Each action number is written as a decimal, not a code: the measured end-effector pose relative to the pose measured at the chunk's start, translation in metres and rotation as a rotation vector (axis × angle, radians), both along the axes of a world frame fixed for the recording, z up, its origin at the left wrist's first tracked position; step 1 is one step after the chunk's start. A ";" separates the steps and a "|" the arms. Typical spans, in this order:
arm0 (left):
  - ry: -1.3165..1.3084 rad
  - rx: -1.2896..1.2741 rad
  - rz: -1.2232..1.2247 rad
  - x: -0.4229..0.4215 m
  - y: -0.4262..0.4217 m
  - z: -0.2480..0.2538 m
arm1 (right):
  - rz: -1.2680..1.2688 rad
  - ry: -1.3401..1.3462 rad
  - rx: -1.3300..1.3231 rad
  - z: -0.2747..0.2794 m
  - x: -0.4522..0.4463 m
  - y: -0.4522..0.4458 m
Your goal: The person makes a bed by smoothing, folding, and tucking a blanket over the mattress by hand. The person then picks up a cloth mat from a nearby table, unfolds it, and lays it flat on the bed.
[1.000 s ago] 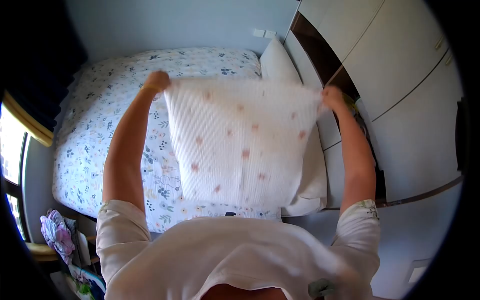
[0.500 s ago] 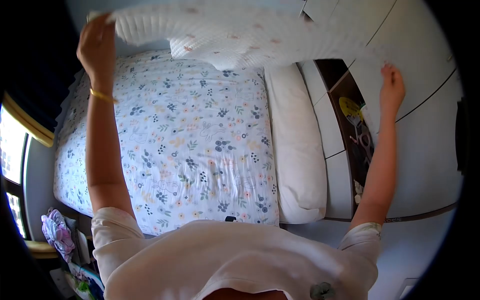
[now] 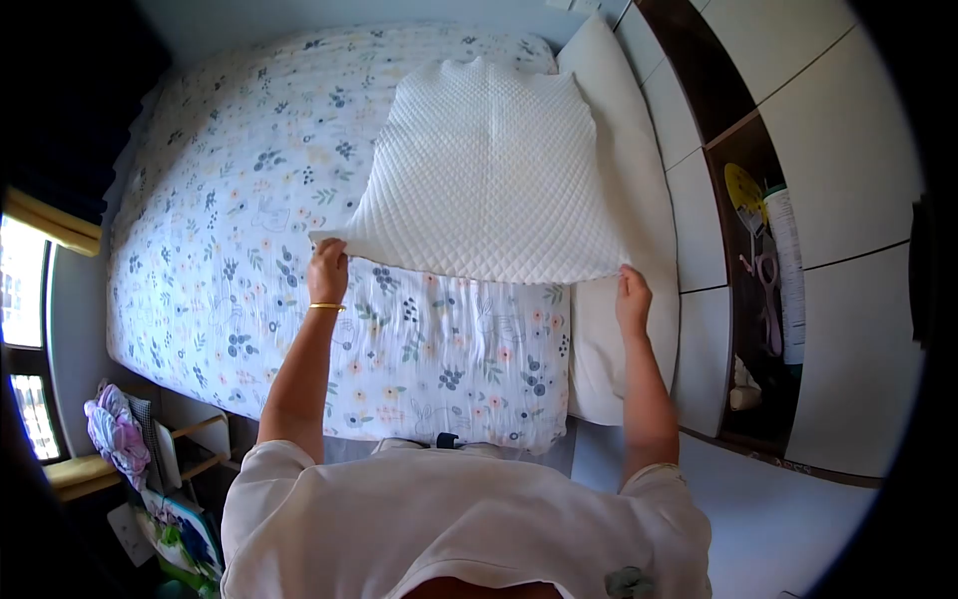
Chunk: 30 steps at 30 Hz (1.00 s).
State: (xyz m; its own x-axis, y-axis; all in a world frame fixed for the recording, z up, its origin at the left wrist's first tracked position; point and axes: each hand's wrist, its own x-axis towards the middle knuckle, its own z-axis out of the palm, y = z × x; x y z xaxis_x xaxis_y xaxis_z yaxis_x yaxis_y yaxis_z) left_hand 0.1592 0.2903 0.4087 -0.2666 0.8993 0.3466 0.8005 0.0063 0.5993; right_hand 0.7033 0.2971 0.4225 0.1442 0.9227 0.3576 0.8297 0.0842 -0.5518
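Note:
A white quilted pad (image 3: 484, 170) lies spread over the bed, partly on the floral fitted sheet (image 3: 239, 280) and partly across the long cream bolster (image 3: 604, 339) at the right. With its fingers closed, my left hand (image 3: 327, 268) grips the pad's near left corner; a yellow bangle (image 3: 326, 305) circles that wrist. My right hand (image 3: 633, 295) pinches the near right corner above the bolster. Between my hands the near edge runs slightly sagging. The far edge of the pad rests near the back of the bed.
White cabinets (image 3: 853, 180) line the right side, with an open shelf holding scissors (image 3: 767, 290) and a yellow round-headed item (image 3: 743, 188). At left are a window (image 3: 25, 309), a dark curtain (image 3: 70, 130) and a purple-white cloth bundle (image 3: 117, 429).
The pad has come down from the air onto the bed and bolster. Both hands have lowered toward my body and moved closer together, still holding its corners.

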 end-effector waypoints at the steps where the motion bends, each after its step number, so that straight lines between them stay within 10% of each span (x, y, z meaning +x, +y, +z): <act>1: 0.034 -0.041 -0.012 0.002 -0.008 -0.017 | -0.006 -0.004 -0.031 -0.018 -0.002 -0.007; 20: 0.268 -0.596 -0.219 0.018 -0.140 -0.147 | -0.051 -0.451 -0.375 -0.201 0.010 -0.145; 23: 0.518 -0.907 -0.402 0.017 -0.152 -0.139 | -0.160 -0.363 -0.988 -0.164 -0.023 -0.158; 30: 0.309 -1.249 -0.385 -0.038 -0.277 -0.111 | 0.443 -0.434 -1.183 -0.139 -0.144 -0.251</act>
State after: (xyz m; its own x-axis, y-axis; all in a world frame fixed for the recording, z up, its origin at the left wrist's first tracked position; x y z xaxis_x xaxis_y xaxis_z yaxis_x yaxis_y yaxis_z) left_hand 0.1217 0.0129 0.2980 0.0125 0.6549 -0.7556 0.9754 0.1583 0.1534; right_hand 0.5591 0.0464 0.2832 -0.1670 0.6462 -0.7447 0.9826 0.0471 -0.1795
